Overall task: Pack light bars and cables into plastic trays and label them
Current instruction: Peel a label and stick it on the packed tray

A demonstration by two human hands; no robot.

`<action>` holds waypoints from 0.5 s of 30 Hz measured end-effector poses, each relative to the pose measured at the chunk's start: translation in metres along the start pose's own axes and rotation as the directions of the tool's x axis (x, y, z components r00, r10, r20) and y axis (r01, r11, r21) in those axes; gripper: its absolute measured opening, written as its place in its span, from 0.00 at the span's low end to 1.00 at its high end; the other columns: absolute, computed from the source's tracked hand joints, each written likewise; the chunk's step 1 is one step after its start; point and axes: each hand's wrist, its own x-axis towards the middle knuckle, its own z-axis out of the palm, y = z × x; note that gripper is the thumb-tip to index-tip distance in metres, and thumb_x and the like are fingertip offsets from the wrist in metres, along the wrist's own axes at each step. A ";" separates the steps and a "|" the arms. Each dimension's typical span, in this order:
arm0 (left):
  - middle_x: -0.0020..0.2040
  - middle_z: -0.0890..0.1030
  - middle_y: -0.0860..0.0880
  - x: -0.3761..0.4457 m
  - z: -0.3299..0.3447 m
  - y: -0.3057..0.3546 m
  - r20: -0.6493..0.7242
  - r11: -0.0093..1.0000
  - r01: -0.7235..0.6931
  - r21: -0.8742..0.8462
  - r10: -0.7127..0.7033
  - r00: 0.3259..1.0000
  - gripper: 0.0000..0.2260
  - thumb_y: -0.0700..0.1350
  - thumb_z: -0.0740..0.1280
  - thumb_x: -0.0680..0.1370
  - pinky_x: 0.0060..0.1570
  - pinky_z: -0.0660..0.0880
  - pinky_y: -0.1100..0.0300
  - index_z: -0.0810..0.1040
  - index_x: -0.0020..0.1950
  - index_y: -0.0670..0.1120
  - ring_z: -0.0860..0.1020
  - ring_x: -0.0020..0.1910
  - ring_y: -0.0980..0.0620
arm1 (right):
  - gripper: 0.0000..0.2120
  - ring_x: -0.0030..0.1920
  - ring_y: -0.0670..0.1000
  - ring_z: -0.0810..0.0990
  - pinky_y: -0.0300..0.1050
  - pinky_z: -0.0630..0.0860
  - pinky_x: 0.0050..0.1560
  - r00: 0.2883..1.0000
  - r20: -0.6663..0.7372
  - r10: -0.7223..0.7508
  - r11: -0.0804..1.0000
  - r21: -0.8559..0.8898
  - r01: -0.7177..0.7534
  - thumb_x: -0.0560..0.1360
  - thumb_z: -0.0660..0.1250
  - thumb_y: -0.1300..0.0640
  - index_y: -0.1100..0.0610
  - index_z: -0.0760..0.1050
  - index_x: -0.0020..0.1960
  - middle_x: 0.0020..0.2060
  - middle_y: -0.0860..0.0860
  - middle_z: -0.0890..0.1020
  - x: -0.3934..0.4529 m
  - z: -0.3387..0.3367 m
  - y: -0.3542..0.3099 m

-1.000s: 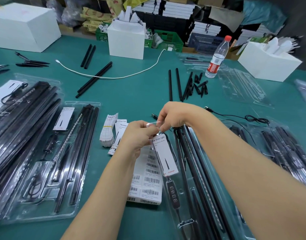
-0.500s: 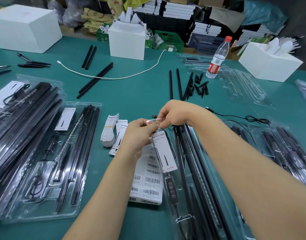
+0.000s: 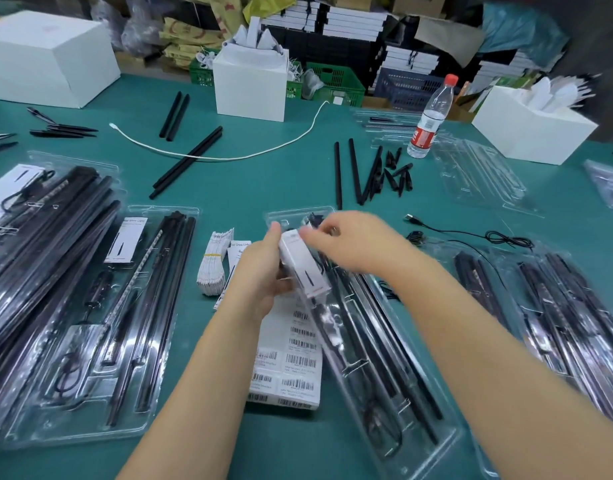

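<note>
My left hand [image 3: 267,271]: curled around the left edge of a clear plastic tray [image 3: 384,358], thumb up along the white label card [image 3: 303,263] at the tray's top end.
My right hand [image 3: 350,242]: reaches in from the right over the top of the same tray, fingertips pinching at the upper end of the label card; motion blur hides the exact grip.
Tray in hand: long and clear, lying diagonally on the green bench [image 3: 263,181] in front of me, its top end between my hands.
Light bars [image 3: 378,334]: black, lying lengthwise inside that tray, with a coiled black cable [image 3: 381,427] at its near end.
Barcode sheet [image 3: 294,362]: white stickers, flat on the bench, partly under the tray and my left forearm.
Card bundle [image 3: 215,261]: stack of white cards bound with a yellow band, just left of my left hand.
Packed trays [image 3: 100,323]: filled and carded, to my left; more filled trays lie at my right.
Loose black rods [image 3: 353,171]: scattered beyond my hands.
Water bottle [image 3: 430,119]: upright, red cap, far right.
White boxes [image 3: 249,84]: at the bench's far edge.
</note>
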 end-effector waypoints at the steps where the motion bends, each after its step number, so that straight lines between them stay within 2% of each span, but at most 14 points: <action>1: 0.40 0.86 0.46 0.000 0.001 0.000 0.032 0.998 0.009 -0.058 -0.007 0.999 0.22 0.57 0.55 0.85 0.33 0.80 0.55 0.81 0.54 0.42 0.85 0.37 0.49 | 0.31 0.45 0.47 0.80 0.45 0.77 0.43 0.996 0.084 -0.003 1.000 0.019 0.001 0.73 0.56 0.27 0.52 0.77 0.56 0.46 0.49 0.82 -0.007 0.007 -0.001; 3: 0.48 0.86 0.40 -0.001 0.005 0.001 0.104 0.985 0.034 -0.167 -0.016 0.994 0.22 0.54 0.53 0.86 0.38 0.82 0.52 0.79 0.60 0.38 0.86 0.46 0.44 | 0.30 0.47 0.46 0.79 0.45 0.74 0.41 0.987 0.159 -0.009 0.995 0.096 -0.007 0.71 0.62 0.27 0.50 0.72 0.60 0.48 0.45 0.80 -0.018 0.019 -0.001; 5: 0.51 0.86 0.40 -0.004 0.008 0.002 0.154 0.968 0.016 -0.252 0.024 0.988 0.19 0.50 0.55 0.86 0.40 0.82 0.52 0.78 0.61 0.38 0.85 0.49 0.42 | 0.24 0.53 0.49 0.79 0.45 0.73 0.46 0.993 0.112 -0.022 0.985 0.170 0.003 0.74 0.68 0.38 0.50 0.70 0.64 0.52 0.46 0.80 -0.022 0.019 0.005; 6: 0.51 0.86 0.41 -0.005 0.010 0.002 0.167 0.967 -0.022 -0.254 0.066 0.984 0.16 0.48 0.57 0.85 0.42 0.83 0.53 0.78 0.61 0.40 0.85 0.51 0.43 | 0.19 0.53 0.50 0.79 0.45 0.72 0.47 0.997 0.063 -0.034 0.983 0.180 0.022 0.76 0.69 0.46 0.50 0.71 0.63 0.52 0.46 0.80 -0.022 0.016 0.009; 7: 0.52 0.86 0.43 -0.005 0.011 0.000 0.158 0.973 -0.080 -0.217 0.116 0.981 0.13 0.46 0.59 0.84 0.44 0.82 0.54 0.79 0.61 0.42 0.85 0.52 0.45 | 0.13 0.52 0.50 0.78 0.44 0.71 0.46 0.998 0.020 -0.052 0.983 0.178 0.048 0.77 0.68 0.51 0.50 0.73 0.61 0.50 0.46 0.80 -0.023 0.010 0.012; 9: 0.55 0.85 0.48 -0.005 0.011 -0.003 0.060 0.972 -0.233 -0.003 0.233 0.971 0.09 0.44 0.65 0.82 0.48 0.81 0.56 0.81 0.60 0.49 0.83 0.54 0.52 | 0.07 0.47 0.50 0.78 0.44 0.71 0.42 0.996 -0.015 -0.091 0.979 0.180 0.092 0.79 0.66 0.53 0.49 0.75 0.57 0.46 0.46 0.80 -0.023 -0.005 0.017; 11: 0.61 0.80 0.51 -0.002 0.011 -0.008 -0.024 0.932 -0.301 0.201 0.312 0.950 0.17 0.48 0.70 0.79 0.56 0.78 0.55 0.76 0.68 0.53 0.79 0.57 0.55 | 0.07 0.46 0.53 0.81 0.46 0.77 0.44 0.994 -0.014 -0.110 0.950 0.291 0.109 0.80 0.66 0.53 0.50 0.77 0.57 0.46 0.49 0.83 -0.023 -0.020 0.022; 12: 0.65 0.77 0.50 -0.001 0.010 -0.009 -0.011 0.940 -0.278 0.197 0.286 0.958 0.25 0.50 0.72 0.77 0.59 0.77 0.53 0.70 0.73 0.52 0.78 0.59 0.54 | 0.08 0.46 0.55 0.83 0.50 0.80 0.46 0.994 -0.012 -0.113 0.912 0.396 0.109 0.80 0.66 0.53 0.51 0.78 0.58 0.47 0.51 0.84 -0.023 -0.027 0.023; 14: 0.67 0.75 0.45 0.001 0.010 -0.011 0.119 0.990 -0.138 -0.003 0.138 0.983 0.37 0.51 0.75 0.75 0.59 0.78 0.49 0.60 0.78 0.49 0.81 0.58 0.48 | 0.09 0.49 0.55 0.85 0.54 0.82 0.50 0.994 -0.022 -0.109 0.787 0.609 0.099 0.81 0.65 0.57 0.54 0.78 0.60 0.49 0.53 0.86 -0.021 -0.040 0.027; 15: 0.66 0.77 0.43 0.002 0.011 -0.012 0.217 0.995 -0.057 -0.082 0.073 0.973 0.39 0.51 0.76 0.74 0.56 0.80 0.49 0.59 0.78 0.48 0.83 0.57 0.46 | 0.10 0.52 0.55 0.84 0.55 0.81 0.52 0.994 -0.039 -0.101 0.715 0.692 0.099 0.82 0.64 0.58 0.55 0.77 0.62 0.52 0.53 0.85 -0.018 -0.044 0.030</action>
